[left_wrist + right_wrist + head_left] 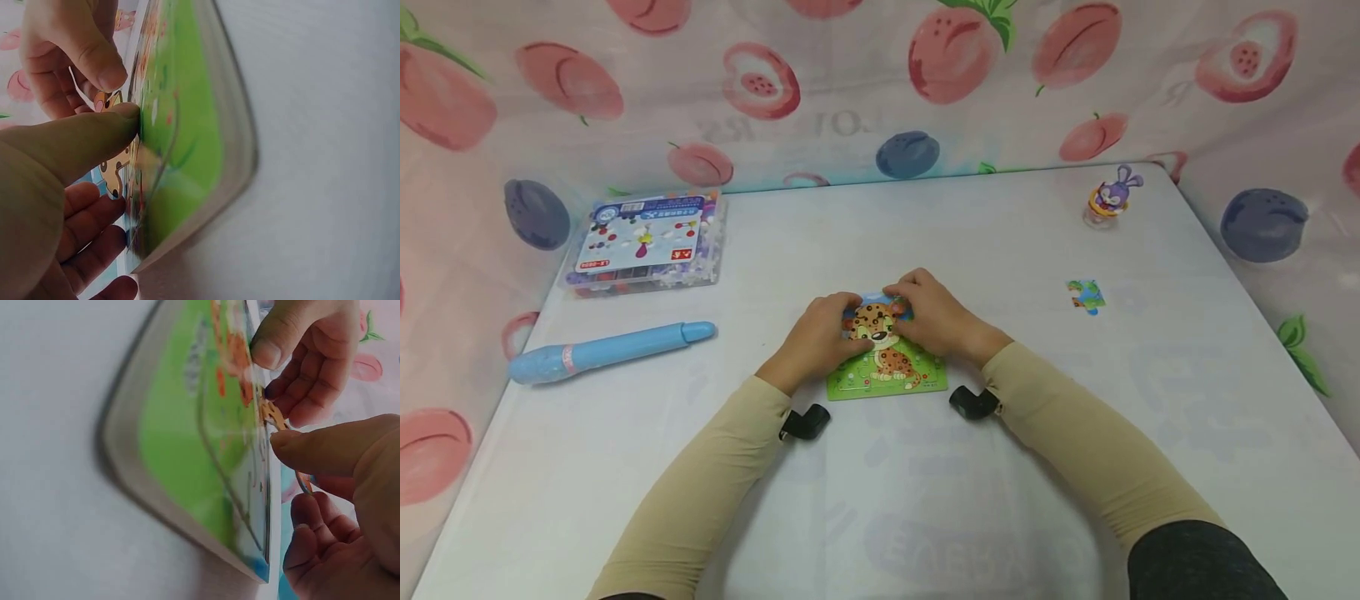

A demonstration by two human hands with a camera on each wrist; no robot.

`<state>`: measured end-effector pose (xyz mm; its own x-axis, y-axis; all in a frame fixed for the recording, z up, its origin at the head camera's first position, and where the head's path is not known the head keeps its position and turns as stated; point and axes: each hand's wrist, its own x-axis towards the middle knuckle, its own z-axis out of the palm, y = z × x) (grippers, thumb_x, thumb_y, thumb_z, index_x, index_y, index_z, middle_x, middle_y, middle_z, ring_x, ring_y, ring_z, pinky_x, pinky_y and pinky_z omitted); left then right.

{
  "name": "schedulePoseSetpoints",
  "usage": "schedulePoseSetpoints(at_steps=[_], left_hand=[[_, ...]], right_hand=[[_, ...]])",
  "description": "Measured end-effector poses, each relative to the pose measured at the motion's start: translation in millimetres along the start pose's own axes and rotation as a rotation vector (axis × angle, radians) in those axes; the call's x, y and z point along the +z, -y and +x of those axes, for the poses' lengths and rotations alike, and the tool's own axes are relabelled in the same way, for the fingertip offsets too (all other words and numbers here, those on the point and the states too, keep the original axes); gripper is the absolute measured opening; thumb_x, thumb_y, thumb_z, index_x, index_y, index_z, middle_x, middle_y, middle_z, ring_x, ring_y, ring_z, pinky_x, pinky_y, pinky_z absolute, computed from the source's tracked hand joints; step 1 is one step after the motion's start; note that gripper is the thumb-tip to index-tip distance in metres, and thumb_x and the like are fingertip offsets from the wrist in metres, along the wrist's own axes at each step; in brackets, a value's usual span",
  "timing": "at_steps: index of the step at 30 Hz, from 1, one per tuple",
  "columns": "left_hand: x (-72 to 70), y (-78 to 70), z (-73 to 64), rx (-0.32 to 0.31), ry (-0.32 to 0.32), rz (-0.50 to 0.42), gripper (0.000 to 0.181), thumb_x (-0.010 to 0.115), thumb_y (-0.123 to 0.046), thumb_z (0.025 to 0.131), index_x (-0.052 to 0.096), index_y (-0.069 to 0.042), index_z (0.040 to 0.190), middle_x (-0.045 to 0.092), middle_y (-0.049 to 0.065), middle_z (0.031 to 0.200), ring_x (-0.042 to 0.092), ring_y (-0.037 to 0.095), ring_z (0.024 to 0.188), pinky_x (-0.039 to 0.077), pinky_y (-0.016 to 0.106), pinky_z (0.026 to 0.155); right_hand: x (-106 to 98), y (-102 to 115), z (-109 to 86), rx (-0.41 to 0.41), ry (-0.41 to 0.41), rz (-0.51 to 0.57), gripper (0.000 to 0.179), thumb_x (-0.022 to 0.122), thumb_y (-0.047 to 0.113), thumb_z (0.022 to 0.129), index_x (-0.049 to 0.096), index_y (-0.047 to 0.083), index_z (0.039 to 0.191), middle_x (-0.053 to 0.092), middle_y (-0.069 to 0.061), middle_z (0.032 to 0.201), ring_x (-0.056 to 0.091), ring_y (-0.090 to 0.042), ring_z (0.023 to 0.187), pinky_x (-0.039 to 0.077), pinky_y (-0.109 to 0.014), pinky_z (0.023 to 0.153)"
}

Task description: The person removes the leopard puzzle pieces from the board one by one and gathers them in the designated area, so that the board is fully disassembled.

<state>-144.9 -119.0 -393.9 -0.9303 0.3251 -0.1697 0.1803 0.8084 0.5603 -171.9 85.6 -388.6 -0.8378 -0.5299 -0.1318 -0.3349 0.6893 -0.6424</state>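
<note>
A small jigsaw board (850, 385) with a green border and a spotted leopard picture lies flat between the two hands. The leopard-head puzzle piece (876, 317) stands tilted up from the board's surface in the wrist views. My right hand (931, 315) pinches this piece by its right ear side, thumb in front and fingers behind. On the opposite side, my left hand (822, 340) holds the piece with its thumb across the front and fingers curled near the ear (112, 187). Both hands partly hide the board's upper half.
Another puzzle piece (1086, 296), blue and green, lies to the right. A purple bunny figure (1112, 196) stands at the back right. A clear box of beads (643, 242) and a light-blue wand-shaped object (625, 346) lie to the left.
</note>
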Motion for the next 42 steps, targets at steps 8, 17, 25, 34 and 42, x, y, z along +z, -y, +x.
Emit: schedulePoseSetpoints(at_steps=[8,17,25,34,42], left_hand=[[0.5,0.4,0.3,-0.004,0.004,0.006,0.067,0.079,-0.029,0.089,0.050,0.002,0.141,0.056,0.016,0.135,0.050,0.032,0.122,0.042,0.044,0.104],[0.2,1.4,-0.4,0.008,-0.001,0.008,0.065,0.079,-0.028,0.089,0.051,0.002,0.139,0.058,0.016,0.133,0.051,0.032,0.122,0.042,0.044,0.104],[0.6,1.1,-0.6,0.023,-0.007,0.003,0.064,0.079,-0.028,0.089,0.052,0.002,0.138,0.058,0.016,0.134,0.050,0.032,0.123,0.042,0.043,0.105],[0.1,0.0,-1.3,0.018,-0.005,0.012,0.065,0.079,-0.029,0.089,0.052,0.002,0.139,0.057,0.016,0.135,0.049,0.033,0.126,0.040,0.044,0.107],[0.4,0.1,-1.1,0.002,0.000,0.012,0.066,0.079,-0.030,0.088,0.051,0.000,0.140,0.057,0.015,0.136,0.049,0.032,0.126,0.040,0.044,0.107]], right_hand=[[1,-5,3.4,-0.060,-0.014,-0.103,0.052,0.067,0.014,0.097,0.051,-0.002,0.144,0.049,-0.017,0.134,0.049,-0.029,0.122,0.040,-0.040,0.108],[0,-2,6.1,-0.124,-0.051,-0.128,0.052,0.064,0.009,0.096,0.048,0.000,0.145,0.052,-0.015,0.140,0.051,-0.026,0.125,0.039,-0.040,0.109],[1,0,7.3,-0.128,-0.060,-0.140,0.053,0.065,0.006,0.094,0.048,-0.001,0.144,0.050,-0.015,0.141,0.052,-0.026,0.120,0.042,-0.040,0.106],[-7,-6,4.8,-0.107,0.027,-0.170,0.057,0.068,0.015,0.092,0.051,0.000,0.144,0.052,-0.013,0.134,0.052,-0.025,0.120,0.041,-0.039,0.107],[-27,-27,-8.9,-0.056,0.022,-0.159,0.049,0.070,0.017,0.091,0.058,-0.001,0.135,0.053,-0.014,0.133,0.052,-0.029,0.120,0.040,-0.044,0.106]])
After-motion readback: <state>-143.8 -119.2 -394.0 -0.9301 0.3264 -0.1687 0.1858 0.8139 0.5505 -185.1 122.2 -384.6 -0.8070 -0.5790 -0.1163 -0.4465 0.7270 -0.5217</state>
